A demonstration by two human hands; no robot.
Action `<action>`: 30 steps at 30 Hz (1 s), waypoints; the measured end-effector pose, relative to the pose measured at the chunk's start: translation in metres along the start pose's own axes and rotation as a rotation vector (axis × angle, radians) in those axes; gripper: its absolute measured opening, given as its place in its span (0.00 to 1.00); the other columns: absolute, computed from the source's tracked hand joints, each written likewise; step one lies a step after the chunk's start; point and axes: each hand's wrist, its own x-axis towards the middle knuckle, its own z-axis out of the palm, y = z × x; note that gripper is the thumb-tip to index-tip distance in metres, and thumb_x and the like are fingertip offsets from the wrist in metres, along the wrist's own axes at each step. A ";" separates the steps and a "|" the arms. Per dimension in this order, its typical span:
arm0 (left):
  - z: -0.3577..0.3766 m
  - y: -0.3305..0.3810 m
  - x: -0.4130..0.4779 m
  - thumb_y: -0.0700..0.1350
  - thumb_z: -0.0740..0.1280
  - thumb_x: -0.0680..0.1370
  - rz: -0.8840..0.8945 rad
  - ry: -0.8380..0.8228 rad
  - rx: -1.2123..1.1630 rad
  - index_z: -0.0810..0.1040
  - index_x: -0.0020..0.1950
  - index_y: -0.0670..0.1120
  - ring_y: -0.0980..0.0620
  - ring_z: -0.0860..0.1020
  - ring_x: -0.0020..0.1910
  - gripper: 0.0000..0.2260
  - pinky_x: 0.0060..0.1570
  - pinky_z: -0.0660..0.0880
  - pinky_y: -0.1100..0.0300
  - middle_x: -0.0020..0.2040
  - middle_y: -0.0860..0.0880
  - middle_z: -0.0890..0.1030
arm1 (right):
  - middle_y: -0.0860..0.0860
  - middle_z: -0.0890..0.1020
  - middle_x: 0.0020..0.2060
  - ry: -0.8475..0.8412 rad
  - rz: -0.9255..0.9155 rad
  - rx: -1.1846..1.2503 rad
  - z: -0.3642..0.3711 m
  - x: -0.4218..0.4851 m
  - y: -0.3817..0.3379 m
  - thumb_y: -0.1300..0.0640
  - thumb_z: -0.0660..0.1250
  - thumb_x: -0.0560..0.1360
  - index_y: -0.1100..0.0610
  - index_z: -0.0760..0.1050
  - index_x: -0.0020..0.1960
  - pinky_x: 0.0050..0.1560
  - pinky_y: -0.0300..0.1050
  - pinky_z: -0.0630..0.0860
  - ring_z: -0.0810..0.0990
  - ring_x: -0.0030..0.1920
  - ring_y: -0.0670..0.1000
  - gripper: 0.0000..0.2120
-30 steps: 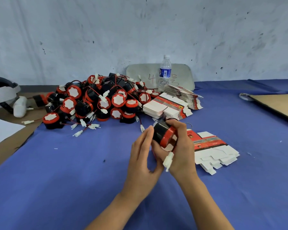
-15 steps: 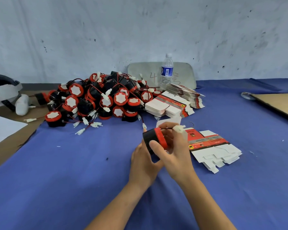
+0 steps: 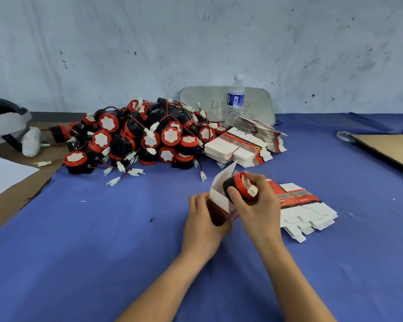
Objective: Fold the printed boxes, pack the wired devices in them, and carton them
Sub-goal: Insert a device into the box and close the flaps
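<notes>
A person's left hand (image 3: 204, 220) curls its fingers round a small printed box (image 3: 220, 202). The box is red and black outside and plain white card inside, and its top flap stands open. The right hand (image 3: 260, 205) grips a wired device (image 3: 234, 189), a squat black cylinder with a red rim, held tilted at the box's open mouth. Its white plastic plug (image 3: 252, 191) is pinned against the right fingers. Just right of those fingers lie flat box blanks (image 3: 308, 211), fanned out, white with a red and black band; their print is too small to read. Beyond the fingers, stacked blanks (image 3: 242, 147) sit beside a heap of devices (image 3: 135, 135) tangled in thin red wires. Farther back stand a clear water bottle (image 3: 235, 101) with an unreadable blue label and a grey rounded panel (image 3: 203, 101) bearing a handwritten "4". Everything rests on a bench (image 3: 91, 240) covered in blue cloth. Far right of the fingers lies brown cardboard (image 3: 391, 149).
</notes>
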 end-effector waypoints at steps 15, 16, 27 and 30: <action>0.003 -0.007 0.000 0.53 0.75 0.70 0.026 0.015 0.000 0.70 0.59 0.53 0.57 0.75 0.48 0.23 0.38 0.70 0.69 0.53 0.57 0.68 | 0.52 0.80 0.43 -0.263 -0.052 -0.278 0.001 0.007 0.011 0.59 0.67 0.77 0.62 0.81 0.43 0.44 0.37 0.64 0.75 0.47 0.52 0.08; 0.003 -0.007 0.000 0.53 0.75 0.70 0.030 0.011 -0.001 0.70 0.60 0.53 0.57 0.74 0.47 0.23 0.37 0.69 0.71 0.53 0.57 0.68 | 0.52 0.80 0.45 -0.273 -0.060 -0.303 0.001 0.008 0.012 0.59 0.66 0.77 0.61 0.82 0.44 0.44 0.37 0.62 0.73 0.48 0.51 0.08; 0.000 -0.002 -0.007 0.38 0.65 0.79 0.317 0.017 0.170 0.52 0.72 0.74 0.51 0.71 0.67 0.37 0.58 0.76 0.58 0.77 0.51 0.56 | 0.51 0.73 0.51 -0.206 -0.159 -0.598 0.001 0.001 0.010 0.54 0.68 0.75 0.49 0.84 0.51 0.57 0.48 0.62 0.66 0.58 0.57 0.07; -0.001 -0.003 -0.009 0.37 0.63 0.79 0.261 0.059 0.331 0.67 0.73 0.58 0.41 0.70 0.68 0.26 0.60 0.75 0.49 0.80 0.46 0.52 | 0.49 0.74 0.53 -0.246 -0.197 -0.632 0.003 -0.002 0.007 0.50 0.65 0.75 0.49 0.83 0.52 0.56 0.47 0.61 0.66 0.59 0.54 0.10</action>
